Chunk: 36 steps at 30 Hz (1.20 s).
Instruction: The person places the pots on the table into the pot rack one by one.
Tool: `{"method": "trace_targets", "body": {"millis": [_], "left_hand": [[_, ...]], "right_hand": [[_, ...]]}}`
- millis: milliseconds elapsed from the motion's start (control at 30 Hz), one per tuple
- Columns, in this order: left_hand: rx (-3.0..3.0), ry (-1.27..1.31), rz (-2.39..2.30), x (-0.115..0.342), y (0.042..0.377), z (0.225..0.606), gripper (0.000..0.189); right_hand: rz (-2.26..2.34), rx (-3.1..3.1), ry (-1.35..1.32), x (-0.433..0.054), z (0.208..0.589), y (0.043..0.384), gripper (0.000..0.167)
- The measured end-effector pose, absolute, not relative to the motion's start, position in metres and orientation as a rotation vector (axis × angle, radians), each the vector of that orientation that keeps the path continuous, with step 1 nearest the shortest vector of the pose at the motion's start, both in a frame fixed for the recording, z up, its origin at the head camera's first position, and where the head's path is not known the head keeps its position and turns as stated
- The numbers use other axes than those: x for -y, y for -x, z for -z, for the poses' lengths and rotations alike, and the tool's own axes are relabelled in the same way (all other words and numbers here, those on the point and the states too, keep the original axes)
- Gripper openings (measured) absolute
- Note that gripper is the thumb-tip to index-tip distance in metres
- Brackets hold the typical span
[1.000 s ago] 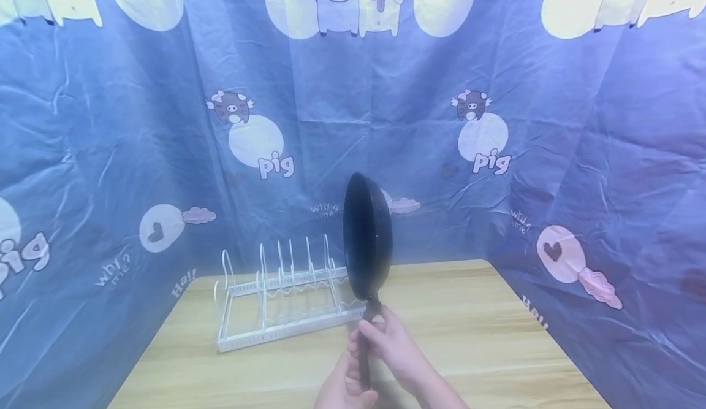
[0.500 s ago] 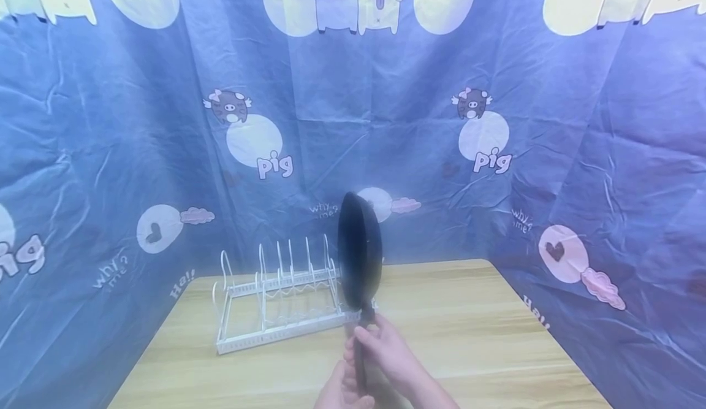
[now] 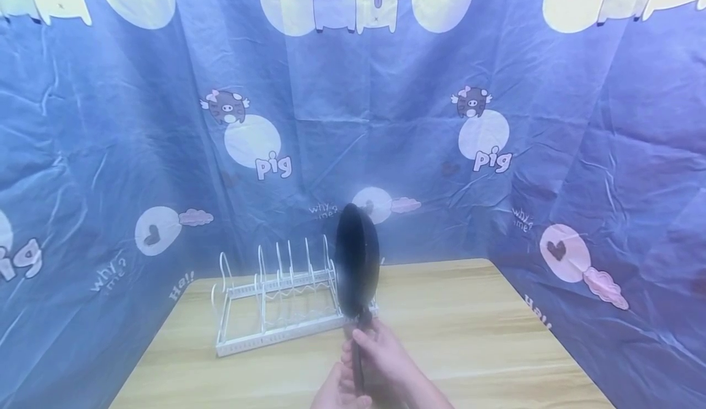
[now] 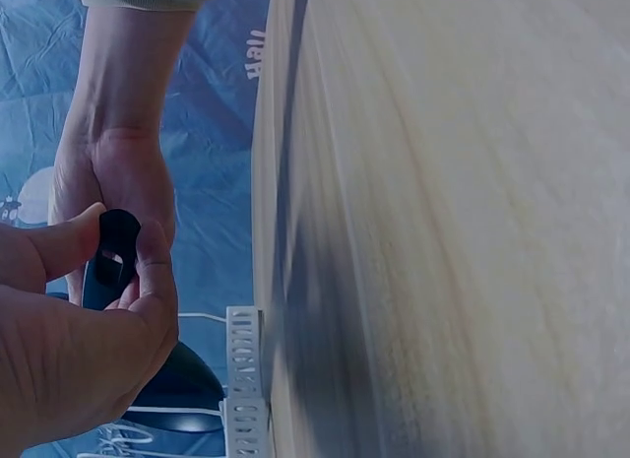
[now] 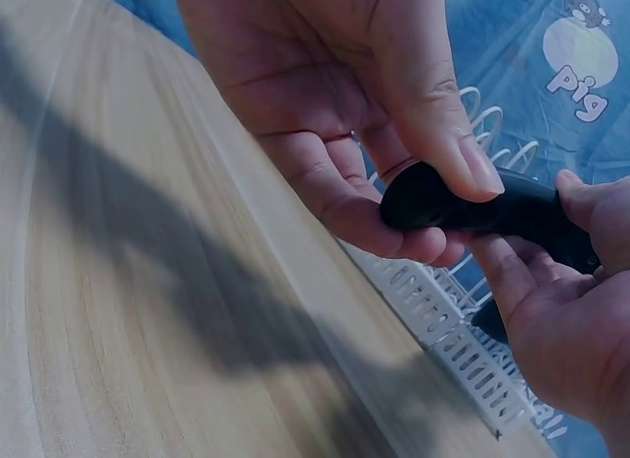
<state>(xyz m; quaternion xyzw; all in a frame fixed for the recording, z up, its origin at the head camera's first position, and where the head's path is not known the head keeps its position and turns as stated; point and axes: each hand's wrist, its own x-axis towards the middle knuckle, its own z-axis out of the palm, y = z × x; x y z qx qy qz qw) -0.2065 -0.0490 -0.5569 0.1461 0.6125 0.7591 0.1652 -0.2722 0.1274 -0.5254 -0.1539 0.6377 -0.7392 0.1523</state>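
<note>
A black frying pan [image 3: 358,262] stands on edge in the air in the head view, its hollow side facing left and its handle towards me. My right hand [image 3: 388,354] grips the handle close to the pan. Lower down, at the handle's end, my left hand [image 3: 333,390] pinches it between thumb and fingers. The left wrist view shows the handle tip [image 4: 120,227] with its hanging hole between the left thumb and fingers. Behind the pan is a white wire rack [image 3: 284,335] with upright loops; the pan overlaps the rack's right end in the head view.
The rack rests on a light wood-grain table [image 3: 469,329], left of the middle. Blue cloth [image 3: 386,151] printed with pigs hangs around the table's back and sides.
Both hands have lowered the pan and shifted it slightly left, towards the rack's right end. Their grips on the handle look the same, and the rack has stayed put.
</note>
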Motion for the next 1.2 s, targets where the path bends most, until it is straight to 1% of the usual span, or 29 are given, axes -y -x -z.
{"method": "trace_targets", "body": {"millis": [167, 300, 400, 533, 667, 767, 867, 900, 967, 1067, 1200], "left_hand": [[-1.698, -0.385, -2.185, 0.049, 0.210, 0.560, 0.047], [-1.630, -0.396, -2.201, 0.050, 0.214, 0.561, 0.045], [-1.667, -0.405, -2.189, 0.050, 0.216, 0.561, 0.044], [-1.772, -0.395, -2.151, 0.052, 0.217, 0.562, 0.045], [-1.785, -0.419, -2.134, 0.053, 0.219, 0.564, 0.052], [-1.799, -0.427, -2.121, 0.052, 0.220, 0.564, 0.064], [-1.958, -0.400, -2.034, 0.051, 0.221, 0.562, 0.075], [-2.038, -0.387, -1.986, 0.051, 0.221, 0.561, 0.075], [-2.207, -0.370, -1.871, 0.052, 0.221, 0.558, 0.073], [-2.421, -0.363, -1.695, 0.054, 0.222, 0.555, 0.064], [-2.557, -0.410, -1.533, 0.055, 0.226, 0.555, 0.056]], "right_hand": [[2.110, -1.844, 0.431, -0.127, 0.529, 0.275, 0.062], [2.104, -1.847, 0.445, -0.126, 0.531, 0.277, 0.062], [2.112, -1.824, 0.445, -0.126, 0.532, 0.278, 0.060], [2.135, -1.746, 0.412, -0.126, 0.535, 0.278, 0.063], [2.155, -1.683, 0.375, -0.126, 0.538, 0.278, 0.062], [2.169, -1.649, 0.329, -0.126, 0.541, 0.278, 0.063], [2.192, -1.587, 0.265, -0.125, 0.542, 0.277, 0.066], [2.203, -1.568, 0.251, -0.125, 0.542, 0.276, 0.067], [2.219, -1.501, 0.229, -0.123, 0.542, 0.275, 0.069], [2.232, -1.381, 0.232, -0.120, 0.541, 0.272, 0.071], [2.251, -1.313, 0.241, -0.114, 0.538, 0.267, 0.070]]}}
